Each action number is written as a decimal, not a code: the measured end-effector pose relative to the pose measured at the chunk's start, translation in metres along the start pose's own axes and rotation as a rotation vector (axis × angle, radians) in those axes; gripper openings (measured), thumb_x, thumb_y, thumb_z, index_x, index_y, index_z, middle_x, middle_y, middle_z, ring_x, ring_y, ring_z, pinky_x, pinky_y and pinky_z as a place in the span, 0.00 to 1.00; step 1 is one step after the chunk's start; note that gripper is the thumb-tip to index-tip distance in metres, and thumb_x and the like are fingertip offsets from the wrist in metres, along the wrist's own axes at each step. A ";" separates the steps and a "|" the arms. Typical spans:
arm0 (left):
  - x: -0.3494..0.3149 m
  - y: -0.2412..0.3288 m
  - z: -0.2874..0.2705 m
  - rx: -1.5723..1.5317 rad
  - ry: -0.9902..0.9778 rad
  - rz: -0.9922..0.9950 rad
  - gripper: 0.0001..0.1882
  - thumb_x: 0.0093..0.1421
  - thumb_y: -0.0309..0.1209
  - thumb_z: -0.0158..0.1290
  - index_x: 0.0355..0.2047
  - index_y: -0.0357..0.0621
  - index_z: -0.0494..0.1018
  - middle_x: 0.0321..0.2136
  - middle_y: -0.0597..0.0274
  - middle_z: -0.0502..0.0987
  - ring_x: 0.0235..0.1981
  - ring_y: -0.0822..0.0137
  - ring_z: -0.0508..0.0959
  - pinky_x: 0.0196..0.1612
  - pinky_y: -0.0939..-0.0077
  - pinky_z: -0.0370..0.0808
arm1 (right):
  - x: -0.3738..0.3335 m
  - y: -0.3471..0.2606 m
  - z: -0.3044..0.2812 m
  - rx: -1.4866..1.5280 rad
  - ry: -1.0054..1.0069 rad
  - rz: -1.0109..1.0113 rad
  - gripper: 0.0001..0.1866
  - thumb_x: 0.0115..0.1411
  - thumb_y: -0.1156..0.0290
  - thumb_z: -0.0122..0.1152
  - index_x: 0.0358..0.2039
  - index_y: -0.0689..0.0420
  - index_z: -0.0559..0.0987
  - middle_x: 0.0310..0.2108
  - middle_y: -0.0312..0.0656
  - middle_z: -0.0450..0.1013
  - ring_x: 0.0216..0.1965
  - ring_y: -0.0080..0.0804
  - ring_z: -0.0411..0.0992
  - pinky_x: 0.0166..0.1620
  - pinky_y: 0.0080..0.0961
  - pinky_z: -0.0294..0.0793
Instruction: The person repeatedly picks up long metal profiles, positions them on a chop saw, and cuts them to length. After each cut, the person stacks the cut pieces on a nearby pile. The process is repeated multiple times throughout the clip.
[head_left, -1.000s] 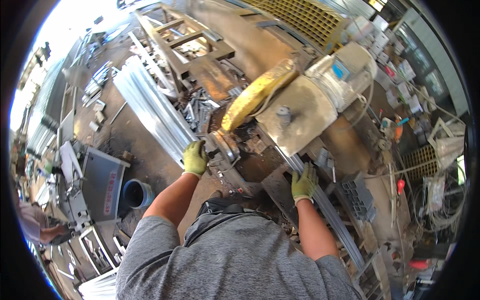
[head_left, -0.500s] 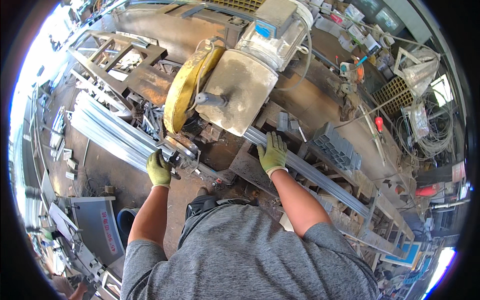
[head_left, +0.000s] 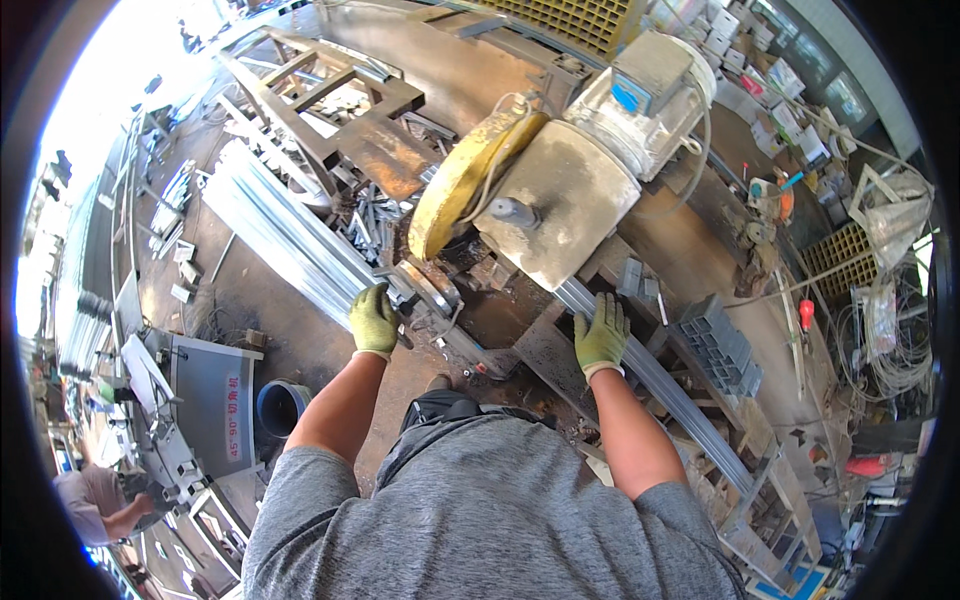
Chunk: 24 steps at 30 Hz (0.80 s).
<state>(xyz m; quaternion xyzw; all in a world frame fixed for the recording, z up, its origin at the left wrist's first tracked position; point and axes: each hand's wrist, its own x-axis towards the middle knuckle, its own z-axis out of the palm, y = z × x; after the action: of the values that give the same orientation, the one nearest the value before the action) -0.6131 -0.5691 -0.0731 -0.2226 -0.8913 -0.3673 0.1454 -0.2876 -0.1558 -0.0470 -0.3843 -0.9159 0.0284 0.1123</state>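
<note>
My left hand (head_left: 374,321), in a yellow-green glove, has its fingers curled at the end of the clamp (head_left: 430,290) on the cutting machine. A dark handle (head_left: 404,340) pokes out beside these fingers; the grip itself is partly hidden. My right hand (head_left: 602,335), gloved alike, lies flat with its fingers stretched over a bundle of grey metal tubes (head_left: 680,400). The tubes run under the cut-off saw, which has a yellow blade guard (head_left: 460,190), a dusty housing (head_left: 570,200) and a motor (head_left: 650,100). The blade is hidden by the guard.
Long silvery profiles (head_left: 280,225) lie left of the clamp. Short cut tubes (head_left: 715,345) are stacked right of my right hand. A bucket (head_left: 282,407) and a grey panel (head_left: 212,400) stand at left. Another person (head_left: 95,505) is at the lower left.
My view has swung, so the saw and both hands sit farther right in the picture. Both hands keep about the same places on the machine and tubes. More of the other person shows.
</note>
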 end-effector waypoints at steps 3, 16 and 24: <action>0.000 0.001 0.000 0.021 -0.009 0.002 0.14 0.81 0.31 0.61 0.59 0.44 0.91 0.53 0.42 0.92 0.57 0.32 0.89 0.66 0.38 0.84 | 0.001 0.002 0.002 -0.007 -0.022 0.003 0.45 0.85 0.39 0.61 0.91 0.52 0.70 0.92 0.51 0.68 0.90 0.60 0.65 0.90 0.70 0.58; 0.002 0.017 -0.013 -0.013 0.008 -0.015 0.14 0.79 0.32 0.62 0.58 0.45 0.91 0.53 0.42 0.92 0.57 0.33 0.89 0.64 0.37 0.85 | 0.002 0.006 0.002 -0.031 -0.032 -0.018 0.44 0.87 0.38 0.58 0.91 0.53 0.70 0.92 0.54 0.67 0.90 0.63 0.66 0.89 0.71 0.60; 0.002 0.022 -0.018 0.008 0.018 -0.034 0.13 0.78 0.32 0.63 0.58 0.48 0.91 0.52 0.44 0.92 0.57 0.33 0.89 0.64 0.36 0.85 | 0.004 0.007 0.000 -0.022 -0.011 -0.036 0.44 0.88 0.40 0.58 0.90 0.57 0.72 0.92 0.55 0.67 0.90 0.62 0.66 0.90 0.64 0.62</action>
<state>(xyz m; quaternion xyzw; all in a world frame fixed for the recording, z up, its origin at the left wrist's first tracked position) -0.6019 -0.5674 -0.0468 -0.2034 -0.8952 -0.3680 0.1479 -0.2854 -0.1483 -0.0475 -0.3687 -0.9236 0.0185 0.1035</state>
